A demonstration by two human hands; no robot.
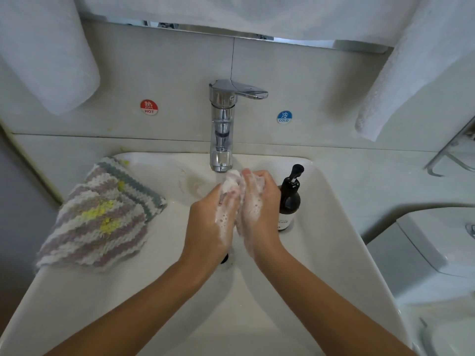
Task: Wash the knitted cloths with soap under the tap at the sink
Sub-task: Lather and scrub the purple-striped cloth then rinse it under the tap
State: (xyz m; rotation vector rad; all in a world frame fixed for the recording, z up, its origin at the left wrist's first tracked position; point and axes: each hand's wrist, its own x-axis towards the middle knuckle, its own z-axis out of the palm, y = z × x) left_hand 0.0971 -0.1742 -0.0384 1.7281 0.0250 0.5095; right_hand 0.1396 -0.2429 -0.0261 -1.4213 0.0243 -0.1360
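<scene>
White suds coat both my hands over the sink (334,214), just below the tap (222,124). My left hand (214,222) and right hand (259,209) are each curled round a small lathered cloth (231,182), squeezed between them under the spout; whether water is running I cannot tell. The soap bottle (290,199) stands just beside my right hand on the sink's right edge. On the left rim lies a pile of striped cloths (102,217), looking dry and apart from my hands, with no lather on them. I judge the job well short of finished: one cloth is soaped and not yet rinsed, and the pile is yet to be washed
</scene>
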